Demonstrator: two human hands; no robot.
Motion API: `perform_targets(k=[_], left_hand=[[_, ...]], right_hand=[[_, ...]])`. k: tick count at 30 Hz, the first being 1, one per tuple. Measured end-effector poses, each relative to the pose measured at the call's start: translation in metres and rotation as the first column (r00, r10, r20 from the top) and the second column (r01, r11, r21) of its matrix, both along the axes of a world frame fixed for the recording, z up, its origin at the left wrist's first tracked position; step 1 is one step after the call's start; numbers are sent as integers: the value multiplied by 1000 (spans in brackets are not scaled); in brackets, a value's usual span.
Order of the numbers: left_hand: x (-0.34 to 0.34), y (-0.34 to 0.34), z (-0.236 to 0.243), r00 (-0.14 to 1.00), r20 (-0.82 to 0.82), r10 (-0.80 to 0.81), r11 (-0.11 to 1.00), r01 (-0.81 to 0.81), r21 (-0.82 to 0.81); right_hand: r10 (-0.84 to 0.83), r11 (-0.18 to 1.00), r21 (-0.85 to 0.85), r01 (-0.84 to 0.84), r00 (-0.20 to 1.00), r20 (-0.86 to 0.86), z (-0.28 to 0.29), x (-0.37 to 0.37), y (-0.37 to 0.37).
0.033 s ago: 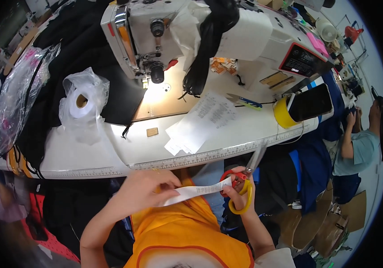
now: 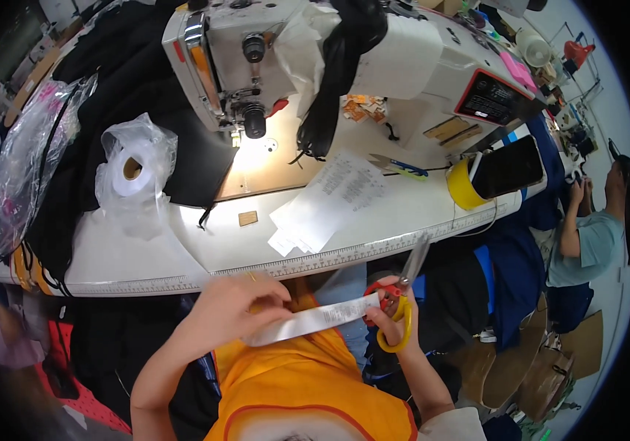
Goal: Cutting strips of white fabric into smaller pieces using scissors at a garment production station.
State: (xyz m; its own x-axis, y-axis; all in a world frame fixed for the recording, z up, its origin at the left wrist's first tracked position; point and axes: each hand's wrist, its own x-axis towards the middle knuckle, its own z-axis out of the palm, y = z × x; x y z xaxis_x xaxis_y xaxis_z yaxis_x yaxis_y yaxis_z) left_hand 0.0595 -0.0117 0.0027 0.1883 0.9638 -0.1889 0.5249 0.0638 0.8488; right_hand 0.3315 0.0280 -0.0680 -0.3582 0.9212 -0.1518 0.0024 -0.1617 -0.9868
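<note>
Above the orange apron (image 2: 300, 375), the white printed strip (image 2: 322, 317) spans the two hands; it seems best kept flat and lightly taut, clear of the blades. The left hand (image 2: 238, 309) has its fingers narrowly bent at one end, their exact grip hidden; the right hand (image 2: 397, 312) pinches the other, red-and-yellow scissors (image 2: 413, 266) hooked on its fingers. Beyond, printed slips (image 2: 330, 206) lie on the bench (image 2: 230, 250) before the sewing machine (image 2: 396, 59)

My head-worn fisheye view looks down, close above the bare left hand (image 2: 235, 309) and bare right hand (image 2: 389, 324), facing across the white, ruler-edged tabletop (image 2: 230, 250) toward a white sewing machine (image 2: 403, 62).
</note>
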Motion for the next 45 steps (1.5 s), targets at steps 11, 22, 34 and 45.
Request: perform_targets(k=[11, 22, 34, 45], left_hand=[[21, 101, -60, 875, -456, 161, 697, 227, 681], [26, 179, -95, 718, -419, 555, 614, -15, 789], [35, 164, -72, 860, -318, 400, 749, -106, 654], [20, 9, 1, 966, 40, -255, 967, 254, 37]], right_hand=[[134, 990, -49, -133, 991, 22, -16, 8, -36], [120, 986, -115, -123, 992, -30, -21, 3, -30], [25, 1000, -15, -25, 999, -29, -19, 6, -19], [-81, 963, 244, 118, 984, -156, 33, -13, 10]])
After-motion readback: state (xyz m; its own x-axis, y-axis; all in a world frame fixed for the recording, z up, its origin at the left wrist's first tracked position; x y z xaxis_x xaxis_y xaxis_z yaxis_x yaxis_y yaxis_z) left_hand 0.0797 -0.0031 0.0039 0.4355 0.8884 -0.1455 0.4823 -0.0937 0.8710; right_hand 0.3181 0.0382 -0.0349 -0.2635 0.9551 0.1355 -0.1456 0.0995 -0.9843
